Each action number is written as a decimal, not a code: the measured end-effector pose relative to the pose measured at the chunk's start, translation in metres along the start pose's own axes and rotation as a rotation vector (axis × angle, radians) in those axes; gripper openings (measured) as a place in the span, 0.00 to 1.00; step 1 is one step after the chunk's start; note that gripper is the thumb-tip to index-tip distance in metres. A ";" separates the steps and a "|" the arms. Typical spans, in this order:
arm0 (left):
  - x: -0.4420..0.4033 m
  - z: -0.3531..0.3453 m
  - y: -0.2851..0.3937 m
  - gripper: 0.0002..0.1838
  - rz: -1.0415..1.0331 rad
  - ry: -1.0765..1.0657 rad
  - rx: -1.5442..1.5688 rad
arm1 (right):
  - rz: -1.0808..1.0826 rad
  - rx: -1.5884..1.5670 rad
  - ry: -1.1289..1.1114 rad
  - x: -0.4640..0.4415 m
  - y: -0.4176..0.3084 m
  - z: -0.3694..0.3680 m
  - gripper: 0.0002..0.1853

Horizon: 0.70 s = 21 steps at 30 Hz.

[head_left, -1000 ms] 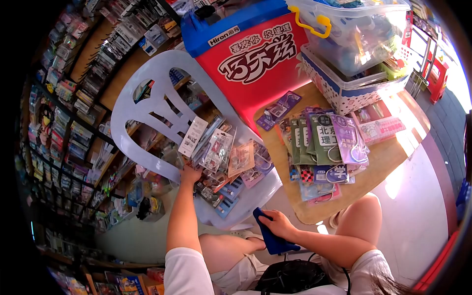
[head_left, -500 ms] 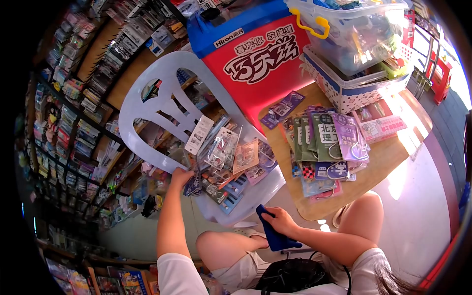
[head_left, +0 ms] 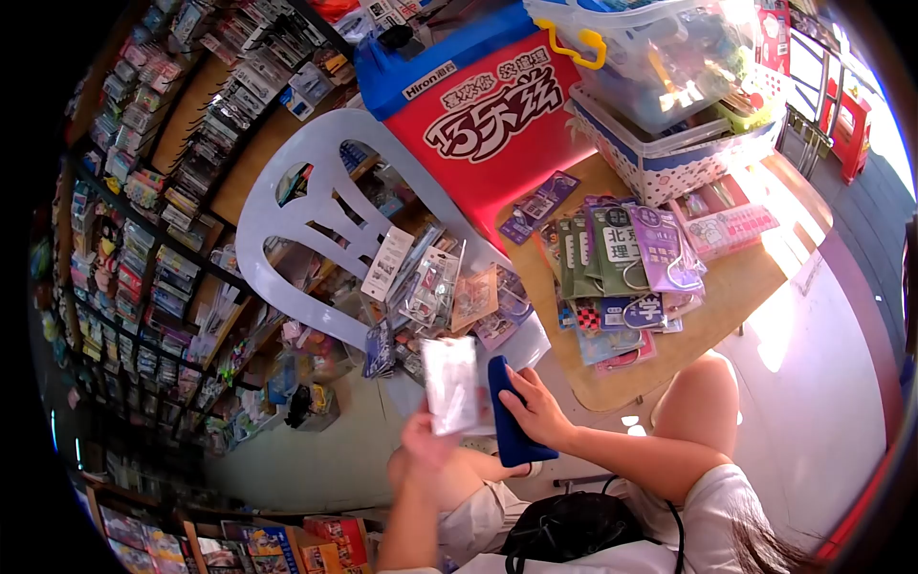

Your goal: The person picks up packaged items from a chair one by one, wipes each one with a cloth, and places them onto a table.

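The left hand [head_left: 427, 440] is closed on the lower end of a pale, rectangular, shiny packet [head_left: 450, 385], held upright in front of the chair. Both hand and packet are blurred; the printing on the packet cannot be read. The right hand [head_left: 535, 409] is clamped on a dark blue, folded, cloth-like piece [head_left: 521, 447], held just to the right of the packet. The hands are apart and near each other, above the person's lap, where a black drawstring bag [head_left: 574, 521] rests.

The pale blue-white plastic chair [head_left: 256, 244] carries a loose heap of clear-fronted carded packs [head_left: 430, 287] on its seat. A small bundle of dark blue printed packets [head_left: 379, 349] lies at the heap's left edge.

To the right is a light brown wooden counter with rounded corners [head_left: 736, 282]. On it lie overlapping green printed packs [head_left: 622, 258], a purple pack [head_left: 665, 244] over their right side, and a flat pink box-shaped pack [head_left: 732, 230]. At the rear of the counter stands a white, dotted plastic basket [head_left: 669, 177], with a clear plastic bin with a yellow handle [head_left: 650, 77] on top. A red box with a blue lid [head_left: 478, 182] stands behind the chair and counter.
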<state>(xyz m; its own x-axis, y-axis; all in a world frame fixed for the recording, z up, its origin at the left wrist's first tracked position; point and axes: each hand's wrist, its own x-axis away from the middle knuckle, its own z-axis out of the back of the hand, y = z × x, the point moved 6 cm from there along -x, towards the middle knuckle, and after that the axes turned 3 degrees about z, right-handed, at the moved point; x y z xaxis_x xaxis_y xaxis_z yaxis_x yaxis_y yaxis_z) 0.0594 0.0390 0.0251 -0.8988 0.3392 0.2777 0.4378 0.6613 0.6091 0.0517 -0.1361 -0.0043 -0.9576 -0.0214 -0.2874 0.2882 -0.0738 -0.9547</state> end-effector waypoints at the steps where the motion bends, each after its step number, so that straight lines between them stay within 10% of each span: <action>1: 0.004 0.011 -0.032 0.33 0.030 0.008 0.136 | 0.048 0.018 0.016 0.000 -0.005 0.000 0.24; 9: -0.013 -0.027 -0.053 0.43 -0.195 0.219 -0.236 | 0.412 0.150 -0.197 0.042 -0.050 -0.018 0.25; 11: -0.014 -0.036 -0.065 0.44 -0.011 -0.125 -0.190 | 0.358 0.249 -0.190 0.031 -0.042 -0.013 0.22; 18: 0.022 -0.020 -0.098 0.26 0.078 0.145 -0.384 | 0.099 0.169 0.276 -0.009 0.000 0.025 0.17; 21: 0.039 -0.011 -0.089 0.25 0.078 0.070 -0.282 | -0.350 -0.137 0.057 -0.010 0.041 0.015 0.15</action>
<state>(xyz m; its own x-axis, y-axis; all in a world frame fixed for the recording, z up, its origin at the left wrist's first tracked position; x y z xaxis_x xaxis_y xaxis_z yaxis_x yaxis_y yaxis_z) -0.0149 -0.0142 -0.0099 -0.8666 0.3283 0.3757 0.4902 0.4200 0.7638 0.0729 -0.1535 -0.0396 -0.9977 0.0368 0.0574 -0.0548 0.0676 -0.9962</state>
